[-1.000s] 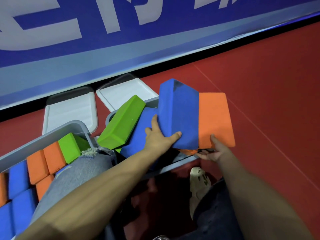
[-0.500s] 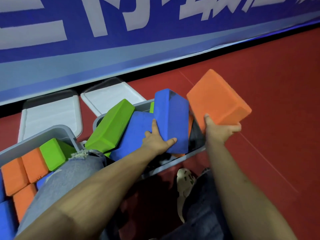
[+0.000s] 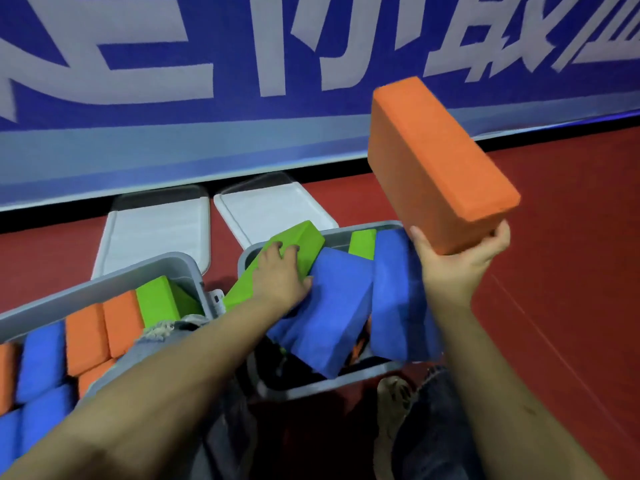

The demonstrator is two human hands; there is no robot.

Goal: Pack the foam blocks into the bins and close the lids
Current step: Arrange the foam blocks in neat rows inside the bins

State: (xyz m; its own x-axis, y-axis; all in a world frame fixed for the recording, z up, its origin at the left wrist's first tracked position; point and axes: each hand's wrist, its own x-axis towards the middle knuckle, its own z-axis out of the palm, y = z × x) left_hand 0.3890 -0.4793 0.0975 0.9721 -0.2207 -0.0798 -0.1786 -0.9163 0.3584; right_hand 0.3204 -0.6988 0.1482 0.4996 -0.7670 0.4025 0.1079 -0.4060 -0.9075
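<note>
My right hand holds an orange foam block up in the air, above the right side of the grey right bin. That bin holds loose tilted blocks: a green block, a blue block, another blue block standing on end, and a second green block behind. My left hand grips the tilted green block at its upper part. The left bin is packed with orange, blue and green blocks in rows.
Two pale grey lids lie flat on the red floor behind the bins, below a blue banner wall. My knees in jeans and a shoe are close to the bins. Red floor stretches to the right.
My right hand has lifted the orange block out of the bin and higher up. My left hand moved from the upright blue block to the green block.
</note>
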